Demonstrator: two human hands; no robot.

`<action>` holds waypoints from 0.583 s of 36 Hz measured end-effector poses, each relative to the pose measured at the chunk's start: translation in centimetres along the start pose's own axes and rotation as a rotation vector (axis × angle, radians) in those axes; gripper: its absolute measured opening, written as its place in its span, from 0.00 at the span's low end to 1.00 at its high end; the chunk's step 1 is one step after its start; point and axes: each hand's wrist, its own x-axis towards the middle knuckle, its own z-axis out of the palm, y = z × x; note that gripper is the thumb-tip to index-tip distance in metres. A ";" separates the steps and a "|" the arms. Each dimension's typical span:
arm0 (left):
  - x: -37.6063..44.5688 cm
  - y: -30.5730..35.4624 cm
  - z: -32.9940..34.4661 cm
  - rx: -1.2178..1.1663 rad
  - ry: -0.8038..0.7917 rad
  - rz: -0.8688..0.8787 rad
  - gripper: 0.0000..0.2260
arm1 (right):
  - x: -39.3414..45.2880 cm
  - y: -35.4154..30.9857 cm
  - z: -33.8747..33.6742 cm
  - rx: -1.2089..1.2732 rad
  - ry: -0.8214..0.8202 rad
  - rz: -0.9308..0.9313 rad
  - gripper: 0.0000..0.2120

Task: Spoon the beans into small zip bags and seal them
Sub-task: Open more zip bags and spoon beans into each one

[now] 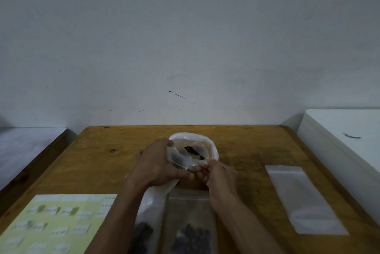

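Wall: one big pale wall fills the top half of the view, with a short dark mark on it.
Table: one brown wooden table, pushed up against the wall.
White box: one, at the right edge of the table.
Grey top: one, to the left of the table.
Label sheet: one pale yellow sheet with many small white stickers, lying on the near left corner of the table.
Empty zip bags: one flat clear pile on the right side of the table, well apart from the hands. I cannot tell how many bags are in the pile.
Filled bags: two clear bags with dark beans in the bottom lie near the front edge, one between the arms and one just left of it, under the left arm.
Big bag of beans: one white bag stands open in the middle of the table, with dark beans inside.
Arms: two bare arms reach forward from the bottom edge and meet over the big bag.
Left hand: fingers curled round a small zip bag, holding it over the mouth of the big bag.
Right hand: fingertips pinch the right edge of the same small bag. Both hands are closed on it.
Spoon: I cannot tell where it is.
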 end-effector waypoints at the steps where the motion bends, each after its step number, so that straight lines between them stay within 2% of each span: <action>1: 0.0 0.1 -0.1 -0.001 -0.001 0.005 0.48 | 0.0 -0.2 0.0 0.049 -0.001 0.035 0.05; 5: 0.1 0.0 -0.3 0.016 -0.005 0.005 0.49 | -0.1 -1.3 -0.3 0.127 0.019 0.037 0.04; 16: 0.2 0.5 0.1 0.049 0.019 -0.044 0.49 | -0.2 -3.6 -1.7 0.010 0.052 -0.122 0.06; 21: 0.2 -0.2 0.6 -0.059 0.033 -0.065 0.51 | -0.3 -4.8 -2.3 -0.008 0.052 -0.196 0.08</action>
